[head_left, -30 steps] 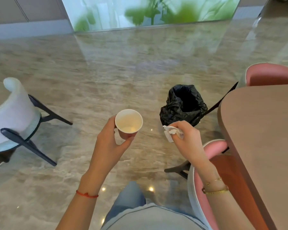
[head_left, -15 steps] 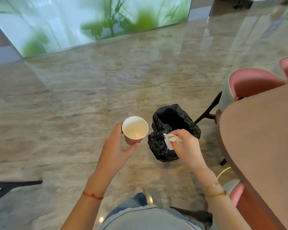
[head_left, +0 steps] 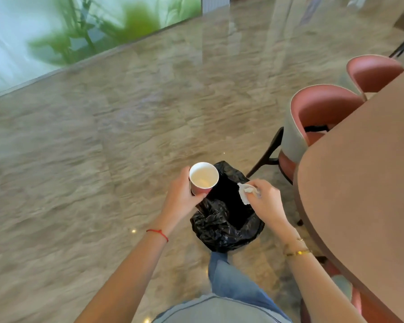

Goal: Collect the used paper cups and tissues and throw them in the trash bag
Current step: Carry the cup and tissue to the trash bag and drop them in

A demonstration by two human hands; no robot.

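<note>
Paper cup [head_left: 203, 178]: short tapered cylinder, pink-red outer wall, white inner lining w/ rolled white rim, held upright, mouth toward the camera; pale residue visible at its base. Left hand [head_left: 181, 198] grips it round the wall, thumb on the near side, fingers curled behind, positioned over the left edge of the trash bag [head_left: 224, 220]. Tissue [head_left: 245, 192]: small white crumpled wad, soft creased texture, one loose flap hanging down; pinched betw. thumb and fingertips of the right hand [head_left: 265, 201], remaining fingers curled, held directly above the bag's opening. Bag: thin glossy black plastic, heavily wrinkled, slumped on the floor w/ mouth open upward; interior dark, contents cannot be told. It sits just ahead of the person's denim-clad leg [head_left: 233, 280] and just left of the table [head_left: 359, 183]. Floor [head_left: 103, 159]: polished beige stone w/ wavy veining, reflective. Table: matte brown top, rounded edge. Two chairs [head_left: 317, 117] tucked at its far side: curved shells, pink-red upholstery inside, grey outer back, dark slanted legs. Red cord [head_left: 158, 233] on left wrist; gold bracelet [head_left: 297, 252] on right wrist. Blurred green foliage behind glass [head_left: 79, 31], upper left.
</note>
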